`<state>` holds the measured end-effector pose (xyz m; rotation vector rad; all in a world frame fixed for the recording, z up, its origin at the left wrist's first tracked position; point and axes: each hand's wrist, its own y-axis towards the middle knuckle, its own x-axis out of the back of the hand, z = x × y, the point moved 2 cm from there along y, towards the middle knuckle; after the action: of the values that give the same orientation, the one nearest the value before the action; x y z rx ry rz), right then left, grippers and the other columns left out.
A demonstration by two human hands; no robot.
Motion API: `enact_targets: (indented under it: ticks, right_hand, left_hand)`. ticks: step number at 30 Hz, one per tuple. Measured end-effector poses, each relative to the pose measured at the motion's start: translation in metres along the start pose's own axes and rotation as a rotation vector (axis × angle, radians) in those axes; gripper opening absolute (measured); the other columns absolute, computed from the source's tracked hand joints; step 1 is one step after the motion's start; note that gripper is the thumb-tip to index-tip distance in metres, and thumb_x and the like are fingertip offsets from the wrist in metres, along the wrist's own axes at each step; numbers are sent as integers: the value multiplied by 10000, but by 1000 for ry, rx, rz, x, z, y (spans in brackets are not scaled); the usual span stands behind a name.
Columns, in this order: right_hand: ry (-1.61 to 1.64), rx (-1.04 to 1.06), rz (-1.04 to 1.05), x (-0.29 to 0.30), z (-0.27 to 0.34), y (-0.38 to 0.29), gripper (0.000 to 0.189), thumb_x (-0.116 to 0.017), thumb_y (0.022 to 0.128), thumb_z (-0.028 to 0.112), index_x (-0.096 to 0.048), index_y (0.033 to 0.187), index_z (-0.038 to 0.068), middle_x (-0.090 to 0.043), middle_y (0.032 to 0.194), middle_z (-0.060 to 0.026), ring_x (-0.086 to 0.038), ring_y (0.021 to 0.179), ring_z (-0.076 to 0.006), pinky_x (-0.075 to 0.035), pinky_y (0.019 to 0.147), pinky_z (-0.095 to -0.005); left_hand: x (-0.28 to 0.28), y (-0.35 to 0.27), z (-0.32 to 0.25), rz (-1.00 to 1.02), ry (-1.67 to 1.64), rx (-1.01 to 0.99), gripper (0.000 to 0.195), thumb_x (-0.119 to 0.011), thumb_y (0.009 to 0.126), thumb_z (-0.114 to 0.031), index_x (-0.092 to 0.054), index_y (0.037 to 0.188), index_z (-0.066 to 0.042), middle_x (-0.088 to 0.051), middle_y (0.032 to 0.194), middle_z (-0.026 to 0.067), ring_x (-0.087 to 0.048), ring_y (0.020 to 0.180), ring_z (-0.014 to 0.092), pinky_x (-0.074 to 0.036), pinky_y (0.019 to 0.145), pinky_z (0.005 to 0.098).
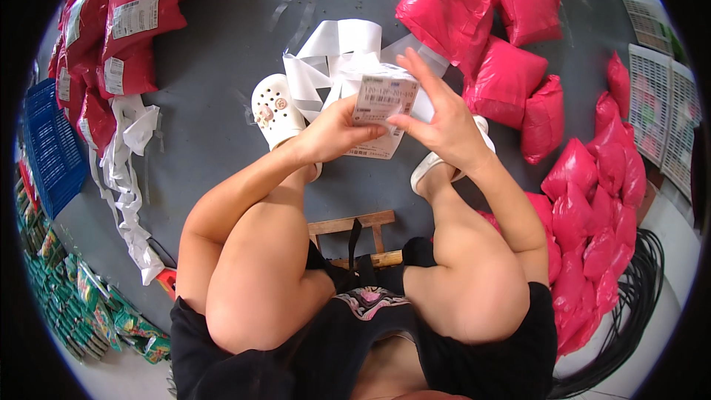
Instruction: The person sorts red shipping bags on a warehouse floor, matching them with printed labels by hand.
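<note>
My left hand (339, 130) grips a folded stack of printed shipping labels (386, 94) between thumb and fingers, above the floor between my feet. The labels bear print and barcodes, and one hangs below my left thumb. At the right edge of the stack is my right hand (447, 116), its thumb tip over the front label and its fingers spread upward. Whether it pinches a label cannot be told. Behind the stack, a looped white strip of label backing paper (336, 39) lies on the grey floor.
Pink plastic parcels (505, 78) and a heap of smaller pink packets (594, 222) lie on the right. Labelled parcels (136, 16) are piled at left, near a blue plastic basket (53, 144) and green packets (72, 300). White crates (647, 100) and black cord (639, 311) line the right rim.
</note>
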<state>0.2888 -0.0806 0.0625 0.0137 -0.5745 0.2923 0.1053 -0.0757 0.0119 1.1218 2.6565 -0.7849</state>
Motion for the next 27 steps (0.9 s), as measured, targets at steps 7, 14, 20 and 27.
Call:
enact_targets:
  ticks: [7, 14, 20, 27]
  right_hand:
    - [-139, 236, -196, 10, -21, -10, 630, -750, 670, 98, -501, 1247, 56, -554, 1206, -131, -533, 1111, -313, -440, 941, -370]
    - [388, -41, 163, 4, -43, -30, 334, -660, 796, 100, -631, 1124, 47, -675, 939, -138, -662, 780, -211, -512, 720, -288]
    - [719, -348, 274, 7, -57, -25, 246, -635, 850, 148, -662, 1057, 17, -701, 883, -77, -627, 795, -83, -481, 754, -233]
    - [855, -429, -548, 180, -143, 49, 191, -586, 847, 140, -633, 957, -9, -667, 888, -93, -653, 757, -194, -550, 671, -315]
  left_hand:
    - [-5, 20, -5, 1, 474, -412, 388, -652, 802, -13, -572, 1179, -60, -634, 1078, 86, -600, 1014, 207, -468, 883, 323]
    - [-9, 22, -30, 135, 857, -297, 198, -704, 765, -152, -680, 948, -80, -635, 740, 143, -630, 686, 294, -510, 644, 343]
    - [-18, 18, -52, 195, 659, 144, 265, -689, 810, -191, -636, 986, 0, -655, 771, 163, -635, 662, 223, -501, 631, 339]
    - [39, -1, -30, 358, 451, 484, 343, -673, 845, -273, -630, 1071, -19, -678, 912, 69, -620, 780, 117, -501, 711, 272]
